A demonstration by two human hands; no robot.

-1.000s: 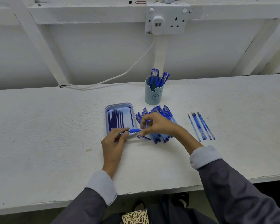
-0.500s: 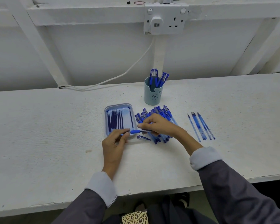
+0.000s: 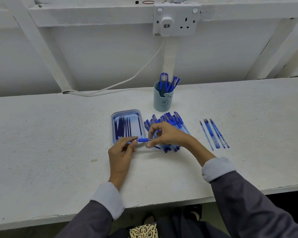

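On the white painted wooden bench (image 3: pixel 58 134), a clear rectangular plastic tray (image 3: pixel 112 127) of dark refills sits just left of a loose pile of blue capped pens (image 3: pixel 170 119). Near side of both, the left hand (image 3: pixel 121 152) pinches the tip end and the right hand (image 3: pixel 167 134) pinches the barrel of a thin pen with blue rubber grip (image 3: pixel 143 140). The pen lies level over the tray's near-right corner.

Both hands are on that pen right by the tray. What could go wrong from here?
1. The left hand and right hand pinch the pen only at the fingertips, so it may slip and drop into the tray or onto the bench.
2. The right hand sits just over the pile of pens; a careless wrist could scatter them.
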